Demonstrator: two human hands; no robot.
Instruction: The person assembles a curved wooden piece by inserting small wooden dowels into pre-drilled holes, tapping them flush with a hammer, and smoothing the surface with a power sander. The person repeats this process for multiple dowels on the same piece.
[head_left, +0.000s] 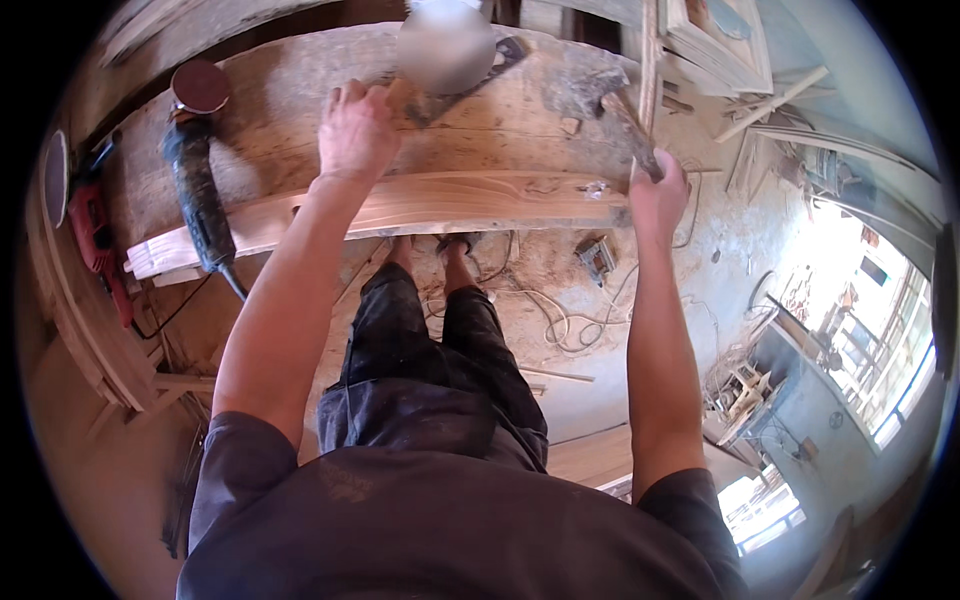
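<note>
My right hand (661, 195) is closed round the wooden handle of a hammer (628, 128). Its dark, worn head lies over the far right part of a thick wooden workbench (290, 100). Over the middle of the bench, my left hand (358, 130) is closed, its fingers curled; what is in them, if anything, is hidden. A short brownish piece (402, 98) shows just beside its fingers. Beyond that lies a flat dark tool (495, 65), partly covered by a blurred round patch. Along the bench's near edge runs a pale wooden board (440, 203), below both hands.
A sander with a round disc (190, 160) rests across the bench's left part, a red power tool (95, 225) farther left. On the floor are a small machine (596, 258) and looping cable (560, 325). Wooden frames (715, 45) stand at far right.
</note>
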